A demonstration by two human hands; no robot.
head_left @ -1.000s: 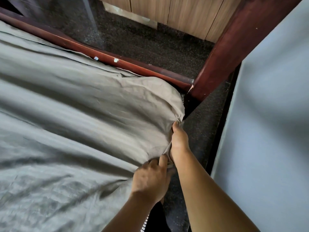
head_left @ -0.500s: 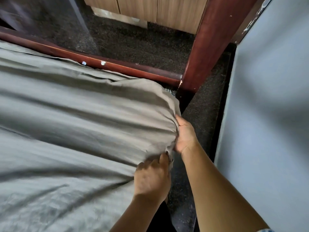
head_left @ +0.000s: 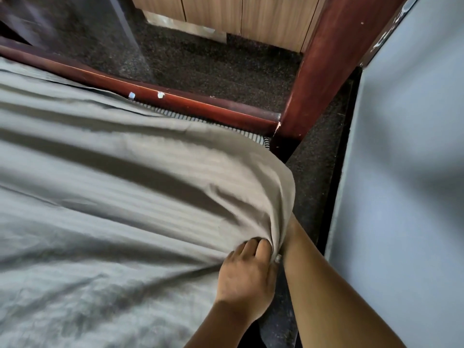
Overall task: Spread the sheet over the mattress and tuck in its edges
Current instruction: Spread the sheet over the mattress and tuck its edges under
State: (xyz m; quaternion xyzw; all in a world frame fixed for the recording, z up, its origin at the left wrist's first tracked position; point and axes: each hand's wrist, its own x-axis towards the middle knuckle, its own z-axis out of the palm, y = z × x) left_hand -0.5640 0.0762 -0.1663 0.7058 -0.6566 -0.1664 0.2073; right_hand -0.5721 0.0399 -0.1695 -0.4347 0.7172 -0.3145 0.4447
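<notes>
sheet (head_left: 125, 197): grey-green, faintly striped, spread across the mattress top and drawn over the near corner, where it gathers into folds. along the far side the sheet stops short of the edge, and a strip of the black-and-white striped mattress (head_left: 200, 119) shows beside the side rail (head_left: 200, 104).

left hand (head_left: 247, 275): back up, at the corner of the bed. my fingers (head_left: 251, 246) are curled into the gathered folds and grip the sheet there.

right hand: hidden under the overhanging sheet corner. only my right forearm (head_left: 326, 285) shows, running in from the lower right and passing beneath the fabric just beside the left hand. i cannot tell how the hidden fingers lie or what they hold.

surroundings: dark red wooden bedpost (head_left: 326, 71) at the far corner, joined to the side rail; dark speckled floor (head_left: 213, 64); pale blue-grey wall (head_left: 401, 172) on the right; light wood cabinet (head_left: 251, 16) at the top.
</notes>
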